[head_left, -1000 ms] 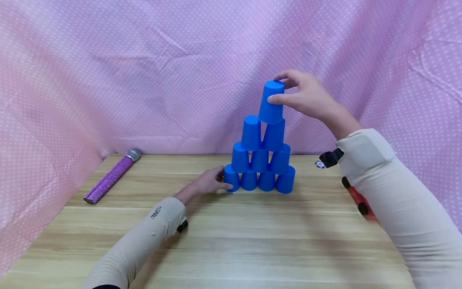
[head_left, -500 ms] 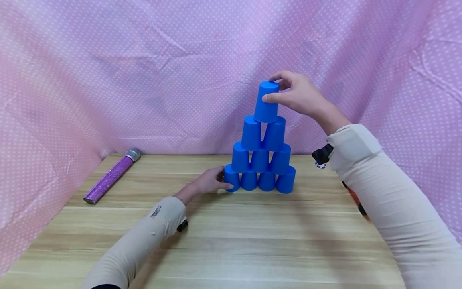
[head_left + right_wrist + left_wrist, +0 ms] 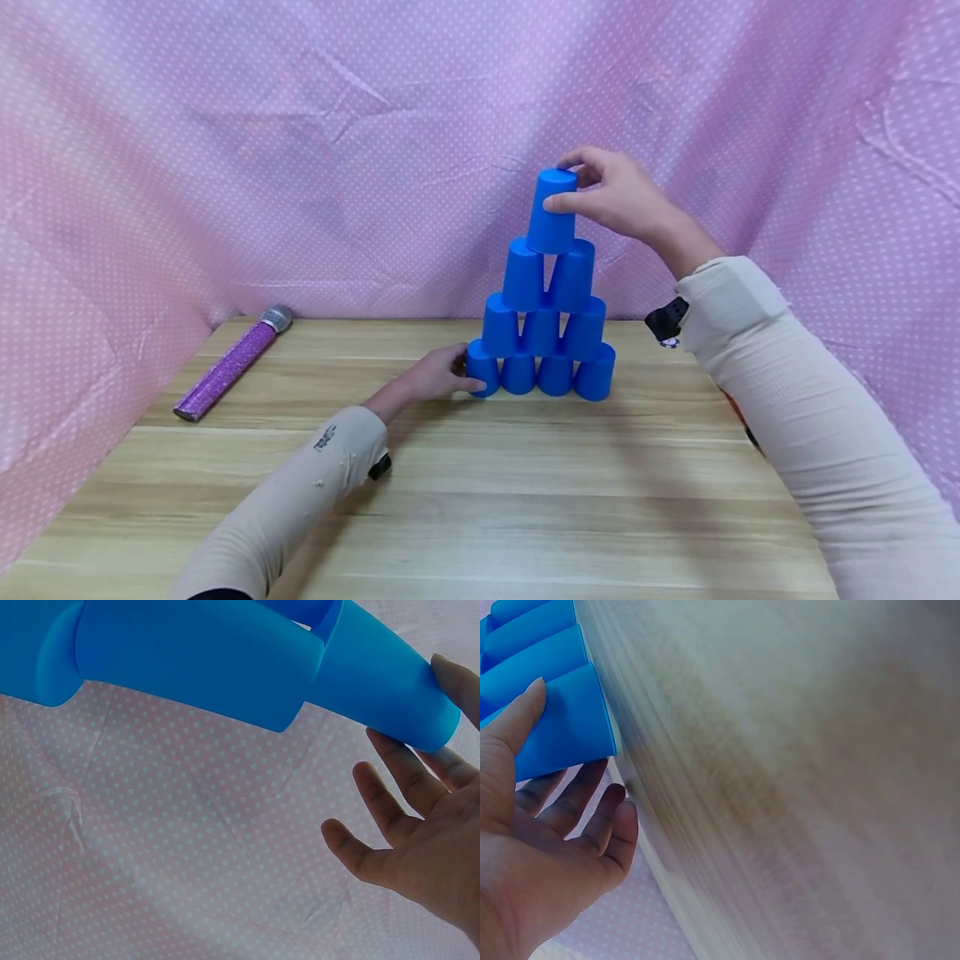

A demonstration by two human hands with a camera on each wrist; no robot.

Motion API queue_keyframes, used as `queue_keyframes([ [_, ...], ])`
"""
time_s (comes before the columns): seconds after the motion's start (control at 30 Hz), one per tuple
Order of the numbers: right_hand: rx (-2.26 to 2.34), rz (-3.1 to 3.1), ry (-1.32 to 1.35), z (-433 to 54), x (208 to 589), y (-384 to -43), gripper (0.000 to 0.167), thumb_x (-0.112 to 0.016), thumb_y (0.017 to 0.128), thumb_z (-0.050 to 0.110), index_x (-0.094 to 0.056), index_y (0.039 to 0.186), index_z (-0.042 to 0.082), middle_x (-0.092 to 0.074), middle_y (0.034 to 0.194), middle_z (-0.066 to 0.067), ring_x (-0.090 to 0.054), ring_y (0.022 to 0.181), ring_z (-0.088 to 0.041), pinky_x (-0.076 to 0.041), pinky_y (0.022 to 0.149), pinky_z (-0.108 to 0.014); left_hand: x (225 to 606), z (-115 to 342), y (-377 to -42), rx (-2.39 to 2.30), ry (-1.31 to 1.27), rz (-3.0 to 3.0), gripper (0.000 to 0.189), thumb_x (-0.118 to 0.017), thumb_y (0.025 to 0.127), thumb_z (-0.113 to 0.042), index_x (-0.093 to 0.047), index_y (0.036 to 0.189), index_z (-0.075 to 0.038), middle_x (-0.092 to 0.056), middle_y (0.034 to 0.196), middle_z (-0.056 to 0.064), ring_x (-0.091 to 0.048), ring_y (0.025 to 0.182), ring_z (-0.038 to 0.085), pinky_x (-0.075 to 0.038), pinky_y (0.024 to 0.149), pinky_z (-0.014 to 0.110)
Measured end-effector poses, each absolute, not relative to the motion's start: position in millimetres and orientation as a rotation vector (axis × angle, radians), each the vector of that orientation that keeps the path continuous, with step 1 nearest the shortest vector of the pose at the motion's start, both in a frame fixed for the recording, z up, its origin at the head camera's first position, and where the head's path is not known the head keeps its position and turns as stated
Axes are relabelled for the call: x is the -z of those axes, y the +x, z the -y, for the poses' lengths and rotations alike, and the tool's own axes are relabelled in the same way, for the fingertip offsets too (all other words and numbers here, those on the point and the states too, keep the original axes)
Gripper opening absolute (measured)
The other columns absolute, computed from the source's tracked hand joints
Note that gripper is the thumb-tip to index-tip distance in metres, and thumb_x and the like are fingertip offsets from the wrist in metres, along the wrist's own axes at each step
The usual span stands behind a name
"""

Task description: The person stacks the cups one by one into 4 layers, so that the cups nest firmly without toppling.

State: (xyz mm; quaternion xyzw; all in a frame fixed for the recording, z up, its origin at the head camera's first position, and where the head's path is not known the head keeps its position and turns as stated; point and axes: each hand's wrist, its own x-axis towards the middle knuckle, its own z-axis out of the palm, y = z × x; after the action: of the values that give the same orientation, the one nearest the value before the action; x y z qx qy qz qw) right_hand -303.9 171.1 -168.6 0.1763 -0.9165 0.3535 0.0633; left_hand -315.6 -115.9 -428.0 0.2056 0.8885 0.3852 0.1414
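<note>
Upside-down blue cups form a pyramid of several tiers on the wooden table. My right hand (image 3: 626, 196) holds the top cup (image 3: 551, 229) between thumb and fingers. That top cup rests across the two cups of the tier below, one of them the left cup (image 3: 522, 279). Low down, my left hand (image 3: 431, 377) holds the leftmost bottom cup (image 3: 480, 367). In the left wrist view its thumb lies on that cup's side (image 3: 570, 724), with the fingers on the opposite side. The right wrist view has the top cup (image 3: 382, 679) between thumb and fingertips, the other fingers spread.
A glittery purple microphone (image 3: 228, 371) lies at the table's left. A patterned poker chip (image 3: 670, 342) and a red item (image 3: 738, 412) are partly hidden by the right arm. Pink dotted cloth (image 3: 300, 150) hangs behind the wooden table (image 3: 465, 500).
My right hand has moved left with the top cup, from over the right cup to the middle of the two below. The left hand has stayed at the bottom cup.
</note>
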Motion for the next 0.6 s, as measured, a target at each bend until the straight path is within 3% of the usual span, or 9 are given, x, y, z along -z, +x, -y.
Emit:
queue_keyframes([
  [0.6, -1.063, 2.772, 0.554, -174.2, 168.5, -303.4, 0.072, -0.069, 0.092, 0.044, -0.041, 0.151, 0.016, -0.054, 0.144, -0.016, -0.052, 0.132, -0.036, -0.042, 0.108, -0.063, 424.9, 114.5, -312.2, -1.096, 0.579, -2.566, 0.057, -0.077, 0.089, -0.033, -0.052, 0.138, -0.018, -0.064, 0.132, 0.005, -0.061, 0.119, 0.025, -0.048, 0.107, 0.049],
])
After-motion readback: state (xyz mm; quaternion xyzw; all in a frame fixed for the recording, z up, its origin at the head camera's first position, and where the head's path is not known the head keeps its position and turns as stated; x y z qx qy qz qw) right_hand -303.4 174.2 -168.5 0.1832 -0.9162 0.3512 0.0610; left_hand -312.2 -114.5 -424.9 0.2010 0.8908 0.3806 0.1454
